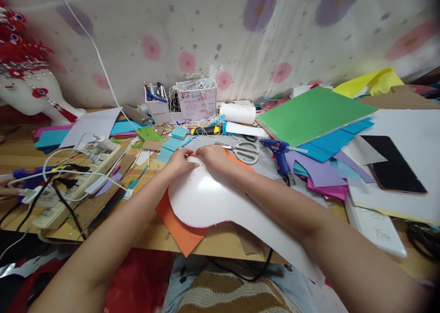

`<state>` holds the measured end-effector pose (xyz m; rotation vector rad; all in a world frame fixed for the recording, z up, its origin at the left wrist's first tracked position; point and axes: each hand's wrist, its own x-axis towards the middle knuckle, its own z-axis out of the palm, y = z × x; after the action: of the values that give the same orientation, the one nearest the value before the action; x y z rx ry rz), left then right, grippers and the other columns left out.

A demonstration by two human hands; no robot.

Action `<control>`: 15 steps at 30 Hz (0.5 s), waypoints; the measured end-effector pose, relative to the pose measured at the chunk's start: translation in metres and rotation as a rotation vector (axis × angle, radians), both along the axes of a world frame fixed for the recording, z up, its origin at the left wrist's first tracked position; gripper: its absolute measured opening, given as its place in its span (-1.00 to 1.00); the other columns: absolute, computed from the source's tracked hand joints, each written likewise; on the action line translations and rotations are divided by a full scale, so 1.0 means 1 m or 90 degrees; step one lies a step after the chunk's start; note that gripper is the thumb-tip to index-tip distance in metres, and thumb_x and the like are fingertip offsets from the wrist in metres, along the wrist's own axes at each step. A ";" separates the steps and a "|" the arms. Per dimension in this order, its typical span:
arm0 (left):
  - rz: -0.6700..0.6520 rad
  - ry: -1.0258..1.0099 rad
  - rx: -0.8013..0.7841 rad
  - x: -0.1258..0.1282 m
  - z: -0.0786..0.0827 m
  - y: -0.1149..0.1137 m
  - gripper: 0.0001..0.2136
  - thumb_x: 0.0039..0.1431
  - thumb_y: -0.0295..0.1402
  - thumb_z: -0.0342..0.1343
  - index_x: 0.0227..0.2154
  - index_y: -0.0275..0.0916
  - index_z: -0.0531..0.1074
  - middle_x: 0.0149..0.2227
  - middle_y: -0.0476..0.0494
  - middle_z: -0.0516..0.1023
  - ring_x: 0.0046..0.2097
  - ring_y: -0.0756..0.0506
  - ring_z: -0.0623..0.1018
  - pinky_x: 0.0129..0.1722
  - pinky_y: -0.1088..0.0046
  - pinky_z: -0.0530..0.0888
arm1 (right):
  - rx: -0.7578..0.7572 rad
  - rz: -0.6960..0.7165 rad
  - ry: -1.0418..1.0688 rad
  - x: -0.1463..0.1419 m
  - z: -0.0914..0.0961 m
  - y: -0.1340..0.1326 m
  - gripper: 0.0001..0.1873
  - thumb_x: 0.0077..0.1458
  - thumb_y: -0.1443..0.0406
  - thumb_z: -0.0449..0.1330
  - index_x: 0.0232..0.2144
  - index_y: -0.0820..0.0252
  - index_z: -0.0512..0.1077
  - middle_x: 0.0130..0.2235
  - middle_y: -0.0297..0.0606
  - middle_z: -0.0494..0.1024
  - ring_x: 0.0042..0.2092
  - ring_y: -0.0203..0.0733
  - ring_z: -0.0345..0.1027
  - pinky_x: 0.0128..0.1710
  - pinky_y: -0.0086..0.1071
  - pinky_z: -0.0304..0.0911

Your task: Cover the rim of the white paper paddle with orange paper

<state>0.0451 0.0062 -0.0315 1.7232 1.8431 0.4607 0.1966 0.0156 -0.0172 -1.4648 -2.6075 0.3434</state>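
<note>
A white curved card shape point(209, 196) lies on an orange paper sheet point(178, 226) at the table's near edge. My left hand point(179, 160) and my right hand point(213, 156) meet at the far edge of the white shape, fingers pinched together on that edge. A strip of the orange sheet shows just beyond my right hand. What sits between the fingertips is too small to make out beyond the card edge.
Scissors point(242, 150) and a blue glue gun point(280, 155) lie just behind my hands. A green sheet point(309, 113) tops a stack of coloured paper, with a black phone point(392, 164) to the right. A power strip point(68, 175) with cables sits left. Pen holders point(195, 102) stand at the back.
</note>
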 end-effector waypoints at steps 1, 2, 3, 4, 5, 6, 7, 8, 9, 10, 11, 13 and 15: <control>-0.002 0.013 -0.009 0.000 0.001 -0.001 -0.54 -0.24 -0.35 0.26 -0.16 -0.28 0.42 -0.10 -0.19 0.51 -0.09 -0.17 0.49 -0.11 0.39 0.39 | 0.003 -0.002 0.004 0.000 -0.001 0.000 -0.65 0.16 0.22 -0.05 -0.12 0.09 0.46 -0.16 -0.22 0.55 -0.14 -0.12 0.38 -0.26 -0.37 0.11; -0.006 0.023 -0.019 0.001 0.003 -0.002 -0.55 -0.22 -0.34 0.25 -0.16 -0.28 0.42 -0.12 -0.18 0.51 -0.10 -0.17 0.49 -0.13 0.40 0.40 | 0.004 -0.003 0.008 0.000 -0.001 0.000 -0.67 0.14 0.24 -0.03 -0.13 0.09 0.46 -0.17 -0.22 0.55 -0.15 -0.13 0.39 -0.26 -0.37 0.11; -0.010 0.030 -0.026 0.001 0.003 -0.002 -0.56 -0.20 -0.33 0.25 -0.16 -0.28 0.43 -0.13 -0.18 0.52 -0.12 -0.16 0.50 -0.15 0.40 0.40 | 0.003 -0.003 0.011 0.000 -0.001 0.001 -0.67 0.12 0.26 -0.01 -0.13 0.09 0.46 -0.17 -0.23 0.55 -0.15 -0.13 0.39 -0.26 -0.38 0.11; -0.011 0.037 -0.031 0.001 0.004 -0.002 -0.56 -0.19 -0.32 0.25 -0.16 -0.28 0.43 -0.14 -0.18 0.53 -0.13 -0.16 0.51 -0.17 0.41 0.40 | -0.001 0.000 0.012 0.000 0.000 0.001 -0.67 0.11 0.26 0.00 -0.13 0.09 0.46 -0.18 -0.23 0.55 -0.15 -0.13 0.39 -0.26 -0.38 0.11; -0.009 0.045 -0.030 0.001 0.004 -0.002 -0.56 -0.19 -0.32 0.25 -0.16 -0.28 0.43 -0.14 -0.17 0.53 -0.14 -0.15 0.51 -0.18 0.42 0.40 | -0.008 0.002 0.011 0.000 0.002 0.001 -0.67 0.11 0.26 0.01 -0.13 0.09 0.46 -0.17 -0.22 0.55 -0.15 -0.13 0.38 -0.25 -0.38 0.11; -0.007 0.052 -0.028 0.001 0.003 -0.002 -0.56 -0.20 -0.31 0.25 -0.16 -0.28 0.44 -0.14 -0.16 0.53 -0.14 -0.15 0.51 -0.19 0.43 0.40 | -0.016 0.005 0.004 0.000 0.004 0.001 -0.66 0.11 0.25 0.00 -0.12 0.09 0.46 -0.17 -0.21 0.55 -0.15 -0.12 0.38 -0.25 -0.38 0.12; -0.008 0.056 -0.025 0.000 0.003 -0.002 -0.56 -0.20 -0.31 0.25 -0.16 -0.27 0.44 -0.14 -0.15 0.53 -0.15 -0.14 0.51 -0.20 0.44 0.40 | -0.024 0.010 -0.008 0.000 0.007 0.001 -0.66 0.12 0.25 -0.01 -0.12 0.10 0.46 -0.17 -0.19 0.55 -0.15 -0.11 0.38 -0.25 -0.38 0.12; -0.009 0.059 -0.023 0.000 0.003 -0.002 -0.57 -0.19 -0.30 0.25 -0.16 -0.25 0.45 -0.15 -0.14 0.54 -0.15 -0.14 0.51 -0.21 0.45 0.40 | -0.031 0.018 -0.023 0.000 0.010 0.001 -0.65 0.13 0.25 -0.02 -0.12 0.12 0.47 -0.17 -0.17 0.55 -0.14 -0.10 0.38 -0.25 -0.37 0.13; -0.012 0.061 -0.021 0.000 0.003 -0.002 -0.58 -0.18 -0.29 0.25 -0.16 -0.24 0.45 -0.15 -0.12 0.54 -0.15 -0.13 0.51 -0.21 0.46 0.40 | -0.037 0.028 -0.040 0.000 0.013 0.002 -0.65 0.13 0.25 -0.02 -0.12 0.13 0.47 -0.17 -0.15 0.55 -0.14 -0.09 0.38 -0.25 -0.36 0.13; -0.015 0.063 -0.022 0.000 0.003 -0.003 -0.58 -0.17 -0.29 0.24 -0.16 -0.22 0.46 -0.17 -0.10 0.55 -0.16 -0.13 0.52 -0.22 0.46 0.41 | -0.041 0.040 -0.055 -0.001 0.016 0.002 -0.65 0.13 0.26 -0.02 -0.14 0.14 0.48 -0.18 -0.14 0.55 -0.14 -0.08 0.38 -0.25 -0.36 0.13; -0.017 0.064 -0.024 -0.001 0.003 -0.003 -0.58 -0.16 -0.28 0.24 -0.15 -0.21 0.46 -0.18 -0.09 0.56 -0.17 -0.14 0.52 -0.22 0.45 0.41 | -0.047 0.052 -0.071 -0.001 0.019 0.003 -0.66 0.12 0.27 -0.01 -0.15 0.15 0.49 -0.18 -0.13 0.55 -0.15 -0.08 0.39 -0.25 -0.36 0.14; -0.017 0.070 -0.028 -0.001 0.005 -0.005 -0.57 -0.16 -0.25 0.24 -0.13 -0.19 0.47 -0.20 -0.08 0.57 -0.19 -0.16 0.53 -0.22 0.42 0.41 | -0.055 0.074 -0.096 -0.001 0.024 0.004 -0.67 0.12 0.28 0.00 -0.16 0.17 0.50 -0.19 -0.11 0.55 -0.15 -0.07 0.39 -0.26 -0.36 0.14; -0.020 0.077 -0.032 0.000 0.007 -0.007 -0.56 -0.16 -0.24 0.24 -0.12 -0.19 0.47 -0.21 -0.08 0.58 -0.18 -0.19 0.53 -0.21 0.40 0.40 | -0.057 0.098 -0.112 0.000 0.028 0.006 -0.67 0.13 0.27 0.01 -0.15 0.18 0.50 -0.18 -0.08 0.55 -0.14 -0.06 0.39 -0.26 -0.36 0.14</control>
<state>0.0447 -0.0007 -0.0244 1.7774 1.8922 0.3000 0.1965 0.0213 0.0112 -1.3828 -2.8892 0.3685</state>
